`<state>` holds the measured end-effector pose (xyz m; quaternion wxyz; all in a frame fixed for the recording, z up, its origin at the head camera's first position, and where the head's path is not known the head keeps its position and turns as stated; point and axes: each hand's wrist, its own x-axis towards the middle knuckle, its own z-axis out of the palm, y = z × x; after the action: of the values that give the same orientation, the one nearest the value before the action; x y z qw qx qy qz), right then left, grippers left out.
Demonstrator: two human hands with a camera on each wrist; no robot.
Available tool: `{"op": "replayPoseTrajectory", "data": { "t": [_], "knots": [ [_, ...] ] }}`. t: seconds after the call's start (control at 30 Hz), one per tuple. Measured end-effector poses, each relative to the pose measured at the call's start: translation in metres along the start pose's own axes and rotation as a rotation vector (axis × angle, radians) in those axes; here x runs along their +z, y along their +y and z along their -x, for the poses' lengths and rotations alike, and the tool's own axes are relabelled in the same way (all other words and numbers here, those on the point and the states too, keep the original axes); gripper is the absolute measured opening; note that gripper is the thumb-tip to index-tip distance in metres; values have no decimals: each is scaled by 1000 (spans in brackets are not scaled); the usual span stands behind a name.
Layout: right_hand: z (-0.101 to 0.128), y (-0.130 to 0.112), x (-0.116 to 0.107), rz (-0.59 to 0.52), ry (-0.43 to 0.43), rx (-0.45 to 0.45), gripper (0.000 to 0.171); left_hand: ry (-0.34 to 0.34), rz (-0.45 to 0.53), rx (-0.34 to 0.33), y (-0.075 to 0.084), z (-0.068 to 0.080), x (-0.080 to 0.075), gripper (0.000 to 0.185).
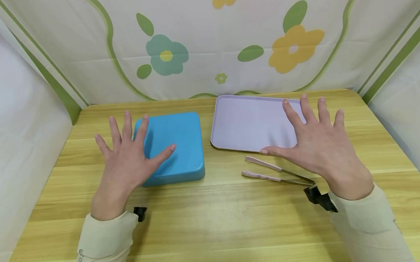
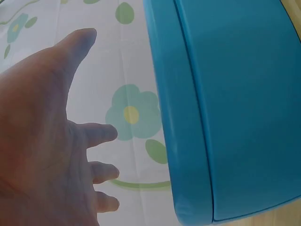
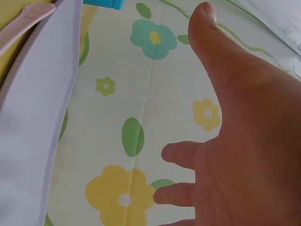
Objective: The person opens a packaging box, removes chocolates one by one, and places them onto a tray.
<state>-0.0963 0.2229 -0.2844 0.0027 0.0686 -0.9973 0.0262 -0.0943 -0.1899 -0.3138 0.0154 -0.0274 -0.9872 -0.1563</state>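
My left hand (image 1: 125, 162), fingers spread wide, is held over the left part of a blue lidded box (image 1: 176, 143). The box's side and lid seam show large in the left wrist view, with the spread left hand (image 2: 42, 132) beside them. On the right, my right hand (image 1: 321, 146) has its fingers splayed and overlaps the right end of a pale lilac tray (image 1: 249, 122). Neither hand holds anything. A pair of tongs (image 1: 263, 176) with pink handles and metal arms lies in front of the tray, its two handles apart and pointing left.
The wood-grain table (image 1: 216, 227) runs up to a white curtain (image 1: 204, 35) printed with flowers and green lines. White cloth walls (image 1: 18, 118) close in both sides. Black wrist mounts (image 1: 320, 199) sit at the sleeve cuffs.
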Motion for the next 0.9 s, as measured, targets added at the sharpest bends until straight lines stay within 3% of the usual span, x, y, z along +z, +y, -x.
{"op": "replayPoseTrajectory", "data": {
  "t": [0.23,0.4,0.67,0.9],
  "knots": [
    [-2,-8,1,-19,-48,-24,134,-29,71,24,-12,2,-2,111],
    [-5,-20,6,-58,-17,-112,134,-24,185,37,-27,8,3,108],
    [-13,-49,27,-162,32,-305,103,-26,449,-41,-48,18,13,92],
    [-20,-85,50,-207,165,-474,79,-156,566,-15,-54,16,14,97]
  ]
}}
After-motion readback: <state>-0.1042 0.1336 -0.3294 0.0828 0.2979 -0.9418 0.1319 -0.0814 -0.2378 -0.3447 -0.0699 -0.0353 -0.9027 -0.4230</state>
